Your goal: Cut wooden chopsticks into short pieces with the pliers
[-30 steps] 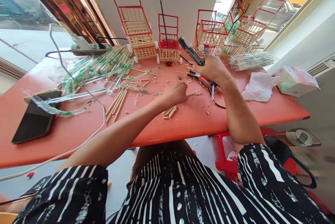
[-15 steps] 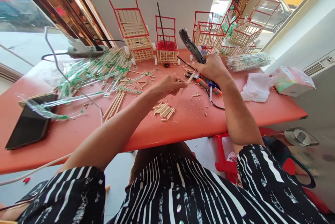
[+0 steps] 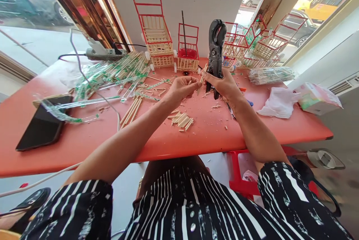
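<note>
My left hand has its fingers pinched on a thin wooden stick, which slants up towards the other hand. My right hand is closed around black pliers-like tool with curved jaws pointing up and handles down. The right thumb and fingertips are close to the stick's upper part; whether they press on it I cannot tell. Below the hands, a small pile of short cut sticks lies on the red table. Longer bare sticks rest left of that pile.
Green-printed wrapped chopsticks heap at the left, by a black phone and a white cable. Small stick-built carts stand along the back. A wrapped bundle, white cloth and tissue pack are at the right.
My right hand has turned the black tool upright and brought it nearer my left hand. The stick is now close to the right fingertips. The camera view has shifted slightly left.
</note>
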A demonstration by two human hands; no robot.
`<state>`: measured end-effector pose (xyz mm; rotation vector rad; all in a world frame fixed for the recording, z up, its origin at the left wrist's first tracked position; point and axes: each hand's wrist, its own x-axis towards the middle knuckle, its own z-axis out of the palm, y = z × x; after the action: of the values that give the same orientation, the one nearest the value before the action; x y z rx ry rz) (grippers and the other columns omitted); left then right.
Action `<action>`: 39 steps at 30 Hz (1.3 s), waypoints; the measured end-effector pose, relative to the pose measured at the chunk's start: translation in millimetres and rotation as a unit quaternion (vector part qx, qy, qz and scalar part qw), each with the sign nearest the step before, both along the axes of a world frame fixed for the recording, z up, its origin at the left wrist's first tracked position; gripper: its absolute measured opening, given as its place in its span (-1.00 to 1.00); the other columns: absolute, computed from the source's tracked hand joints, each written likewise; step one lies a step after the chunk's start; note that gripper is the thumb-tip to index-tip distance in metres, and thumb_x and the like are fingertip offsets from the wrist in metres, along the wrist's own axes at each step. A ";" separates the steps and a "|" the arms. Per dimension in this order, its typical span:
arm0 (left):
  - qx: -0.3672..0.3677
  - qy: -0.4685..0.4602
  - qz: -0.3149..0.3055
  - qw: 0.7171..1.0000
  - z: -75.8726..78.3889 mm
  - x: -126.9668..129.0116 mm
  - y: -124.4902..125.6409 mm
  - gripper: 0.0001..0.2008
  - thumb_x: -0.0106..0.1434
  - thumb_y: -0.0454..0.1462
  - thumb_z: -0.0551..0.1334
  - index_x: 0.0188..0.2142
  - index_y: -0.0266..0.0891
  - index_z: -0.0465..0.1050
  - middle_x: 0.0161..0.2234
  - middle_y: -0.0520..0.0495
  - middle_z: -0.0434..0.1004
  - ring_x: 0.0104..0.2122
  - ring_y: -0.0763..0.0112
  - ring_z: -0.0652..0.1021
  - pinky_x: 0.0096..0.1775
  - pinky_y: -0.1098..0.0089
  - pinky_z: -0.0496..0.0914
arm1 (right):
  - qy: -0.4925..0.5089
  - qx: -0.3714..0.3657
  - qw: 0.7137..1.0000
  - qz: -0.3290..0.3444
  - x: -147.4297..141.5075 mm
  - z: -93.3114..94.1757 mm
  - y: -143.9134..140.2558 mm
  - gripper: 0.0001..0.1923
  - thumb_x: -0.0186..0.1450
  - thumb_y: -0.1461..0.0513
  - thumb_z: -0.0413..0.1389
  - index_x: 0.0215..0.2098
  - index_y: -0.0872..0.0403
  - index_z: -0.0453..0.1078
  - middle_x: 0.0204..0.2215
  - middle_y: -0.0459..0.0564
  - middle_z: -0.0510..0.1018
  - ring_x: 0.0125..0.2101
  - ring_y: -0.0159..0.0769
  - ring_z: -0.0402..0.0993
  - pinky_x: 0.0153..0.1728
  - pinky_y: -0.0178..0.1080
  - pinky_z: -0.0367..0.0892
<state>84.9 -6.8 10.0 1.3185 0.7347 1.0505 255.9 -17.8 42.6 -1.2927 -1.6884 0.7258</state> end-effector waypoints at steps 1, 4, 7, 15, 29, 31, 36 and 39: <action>0.005 0.015 0.006 1.000 0.2 -1.1 0.4 -0.71 0.14 -0.22 0.48 -0.44 -0.23 0.39 -0.66 0.22 0.11 -0.64 0.64 0.11 -0.53 0.44 0.00 | -0.013 0.016 1.000 -0.009 -0.2 -3.1 1.7 -0.45 0.26 -0.31 0.22 -0.31 -0.03 0.47 -0.47 -0.05 0.47 -0.44 -0.25 0.40 -0.40 -0.13 0.50; 0.035 0.068 0.030 0.997 0.9 -5.3 2.0 -0.80 0.13 -0.22 0.46 -0.40 -0.28 0.51 -0.66 0.22 0.07 -0.62 0.62 0.10 -0.52 0.42 -0.02 | -0.053 0.067 0.996 -0.017 1.6 -8.4 5.9 -0.51 0.29 -0.25 0.22 -0.32 -0.03 0.44 -0.47 -0.09 0.42 -0.44 -0.28 0.35 -0.38 -0.15 0.44; 0.068 0.100 0.048 0.992 -0.5 -8.0 3.3 -0.80 0.11 -0.19 0.44 -0.35 -0.31 0.62 -0.66 0.20 0.01 -0.59 0.59 0.07 -0.50 0.41 -0.03 | -0.112 0.108 0.988 0.000 2.7 -8.2 6.3 -0.60 0.33 -0.13 0.23 -0.35 0.00 0.41 -0.46 -0.10 0.41 -0.42 -0.30 0.31 -0.31 -0.18 0.37; 0.142 0.175 0.083 0.971 -26.7 -11.0 21.0 -0.88 0.05 -0.23 0.41 -0.48 -0.27 0.63 -0.66 0.17 0.08 -0.57 0.56 0.11 -0.46 0.41 -0.01 | -0.200 0.131 0.968 0.072 -0.8 -15.5 7.7 -0.88 0.30 0.16 0.13 -0.36 0.02 0.35 -0.39 -0.05 0.51 -0.35 -0.27 0.37 -0.22 -0.21 0.27; 0.151 0.260 0.106 0.948 -27.7 -6.5 10.8 -0.91 0.06 -0.30 0.41 -0.54 -0.26 0.62 -0.67 0.15 0.28 -0.55 0.53 0.24 -0.43 0.43 0.12 | -0.170 0.101 0.980 -0.015 10.5 3.1 4.3 -0.69 0.36 -0.01 0.17 -0.17 0.02 0.59 -0.29 -0.01 0.63 -0.33 -0.23 0.43 -0.20 -0.18 0.36; 0.155 0.263 0.109 0.946 -29.5 -5.5 10.7 -0.92 0.06 -0.30 0.41 -0.53 -0.26 0.63 -0.65 0.13 0.33 -0.54 0.51 0.27 -0.42 0.43 0.13 | -0.162 0.101 0.981 -0.029 12.8 4.3 5.3 -0.65 0.36 -0.04 0.17 -0.16 0.02 0.60 -0.31 -0.01 0.62 -0.32 -0.24 0.44 -0.22 -0.19 0.37; 0.142 0.253 0.111 0.951 -36.1 -4.7 13.5 -0.89 0.08 -0.26 0.40 -0.48 -0.27 0.67 -0.64 0.14 0.32 -0.55 0.53 0.25 -0.43 0.44 0.11 | -0.163 0.100 0.980 -0.056 16.4 4.7 8.2 -0.61 0.35 -0.08 0.18 -0.13 0.02 0.62 -0.38 -0.05 0.57 -0.33 -0.24 0.44 -0.23 -0.19 0.38; 0.129 0.252 0.106 0.953 -37.3 -4.8 14.6 -0.89 0.08 -0.27 0.41 -0.49 -0.28 0.66 -0.66 0.16 0.24 -0.57 0.55 0.21 -0.44 0.44 0.08 | -0.165 0.101 0.979 -0.064 16.6 5.4 7.8 -0.62 0.37 -0.07 0.17 -0.12 0.01 0.61 -0.38 -0.05 0.56 -0.33 -0.23 0.44 -0.23 -0.18 0.39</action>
<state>80.1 7.8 -27.3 1.7975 1.1704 1.0097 272.5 -10.0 48.0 -1.4171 -1.8649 0.2642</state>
